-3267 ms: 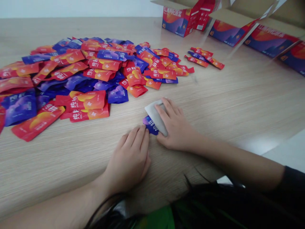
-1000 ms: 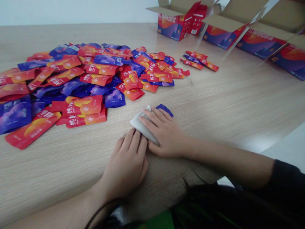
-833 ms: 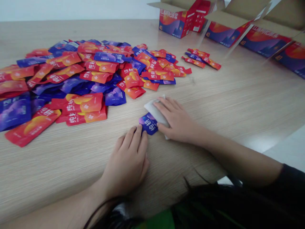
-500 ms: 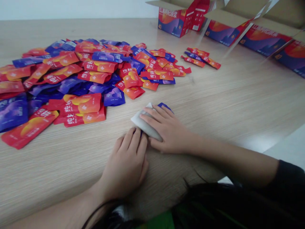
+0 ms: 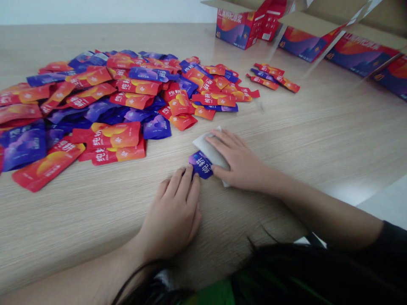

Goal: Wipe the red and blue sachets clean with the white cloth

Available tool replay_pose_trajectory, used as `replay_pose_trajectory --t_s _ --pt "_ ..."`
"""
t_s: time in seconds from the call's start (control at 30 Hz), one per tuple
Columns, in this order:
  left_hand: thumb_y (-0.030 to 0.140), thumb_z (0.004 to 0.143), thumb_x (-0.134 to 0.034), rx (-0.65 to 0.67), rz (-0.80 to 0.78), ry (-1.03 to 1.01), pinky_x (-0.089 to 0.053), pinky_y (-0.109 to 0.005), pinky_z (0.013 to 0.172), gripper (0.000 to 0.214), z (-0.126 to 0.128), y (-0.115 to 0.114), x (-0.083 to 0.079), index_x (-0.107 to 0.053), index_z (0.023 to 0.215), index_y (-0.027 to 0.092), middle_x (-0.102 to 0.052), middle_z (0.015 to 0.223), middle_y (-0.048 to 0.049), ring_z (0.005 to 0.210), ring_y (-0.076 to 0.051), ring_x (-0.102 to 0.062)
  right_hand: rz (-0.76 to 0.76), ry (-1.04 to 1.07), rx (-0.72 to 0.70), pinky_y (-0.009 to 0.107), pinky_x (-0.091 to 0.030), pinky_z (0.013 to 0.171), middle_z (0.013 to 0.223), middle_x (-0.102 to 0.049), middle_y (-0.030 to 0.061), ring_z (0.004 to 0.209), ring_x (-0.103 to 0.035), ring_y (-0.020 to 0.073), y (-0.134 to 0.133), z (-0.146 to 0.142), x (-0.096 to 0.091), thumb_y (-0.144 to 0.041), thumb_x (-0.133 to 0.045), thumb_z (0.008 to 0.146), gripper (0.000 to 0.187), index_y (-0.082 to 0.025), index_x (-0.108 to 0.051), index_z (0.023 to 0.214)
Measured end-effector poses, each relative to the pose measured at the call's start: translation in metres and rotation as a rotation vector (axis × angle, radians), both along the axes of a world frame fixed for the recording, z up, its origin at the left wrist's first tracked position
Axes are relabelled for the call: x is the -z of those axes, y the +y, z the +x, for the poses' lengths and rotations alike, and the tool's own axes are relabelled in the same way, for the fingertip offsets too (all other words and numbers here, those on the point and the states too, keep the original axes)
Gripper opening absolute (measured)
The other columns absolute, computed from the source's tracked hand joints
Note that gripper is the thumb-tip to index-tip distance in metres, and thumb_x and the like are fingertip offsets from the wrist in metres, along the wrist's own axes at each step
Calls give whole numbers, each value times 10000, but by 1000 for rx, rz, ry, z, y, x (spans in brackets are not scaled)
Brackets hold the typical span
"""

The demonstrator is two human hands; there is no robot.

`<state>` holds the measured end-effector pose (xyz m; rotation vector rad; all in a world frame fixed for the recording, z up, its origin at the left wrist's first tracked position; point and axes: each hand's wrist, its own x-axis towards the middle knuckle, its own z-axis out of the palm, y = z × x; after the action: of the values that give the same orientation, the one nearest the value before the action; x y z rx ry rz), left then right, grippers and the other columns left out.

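A purple foil sachet with white characters [image 5: 200,164] lies flat on the wooden table, just above my left hand [image 5: 170,212]. The fingertips of that hand press on the sachet's lower edge. My right hand [image 5: 238,161] lies flat on a pale grey soft pad [image 5: 208,150], whose material I cannot tell, and the pad's left end sits beside the sachet's upper right edge. A large loose pile of red-orange and purple sachets [image 5: 127,95] spreads to the left, apart from both hands.
A small group of sachets [image 5: 271,76] lies at the back right. Printed red and purple cartons [image 5: 243,27] with open flaps stand along the far edge of the wooden table [image 5: 302,135]. Dark hair and something green cover the bottom edge of the view.
My right hand has slid up and to the right with the pad, uncovering the purple sachet. My left hand has stayed nearly still at the sachet's lower edge.
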<state>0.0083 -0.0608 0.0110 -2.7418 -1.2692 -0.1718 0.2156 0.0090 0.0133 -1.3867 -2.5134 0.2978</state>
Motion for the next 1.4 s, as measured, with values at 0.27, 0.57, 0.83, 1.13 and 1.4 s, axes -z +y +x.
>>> replay_pose_trajectory --t_s 0.27,0.57,0.83,1.13,1.4 --pt "237 831 -464 -8 -13 -16 -495 -508 930 464 1 2 -1 -620 1212 23 -613 1262 -242 1205 -391 -538 40 1 -164 546 -167 1175 1563 -326 150 1456 -198 353 -16 -14 0 -408 -537 845 685 -135 -409 1460" --pt "241 837 -455 -6 1 -22 -493 -522 934 522 1 2 1 -565 1291 8 -555 1347 -261 1233 -398 -520 77 -26 76 567 -203 1153 1537 -334 217 1419 -265 396 -1 -4 2 -395 -558 825 725 -66 -410 1454" --pt "236 863 -425 -1 -26 -21 -492 -529 929 511 1 3 0 -557 1305 18 -567 1335 -245 1233 -396 -517 18 -19 23 518 -205 1167 1568 -286 189 1435 -270 335 -1 -1 0 -396 -527 854 699 -99 -389 1471" --pt "242 852 -430 -4 -9 -14 -503 -521 917 475 -1 2 0 -605 1238 27 -589 1295 -250 1219 -395 -531 44 12 -161 524 -145 1180 1565 -337 120 1447 -227 335 -13 -12 1 -397 -547 839 668 -157 -429 1451" --pt "229 860 -413 4 40 -6 -515 -515 916 506 0 0 2 -576 1285 6 -563 1341 -269 1231 -395 -539 77 -12 70 576 -194 1149 1554 -331 184 1419 -262 396 -4 -5 1 -345 -559 816 699 -85 -426 1451"
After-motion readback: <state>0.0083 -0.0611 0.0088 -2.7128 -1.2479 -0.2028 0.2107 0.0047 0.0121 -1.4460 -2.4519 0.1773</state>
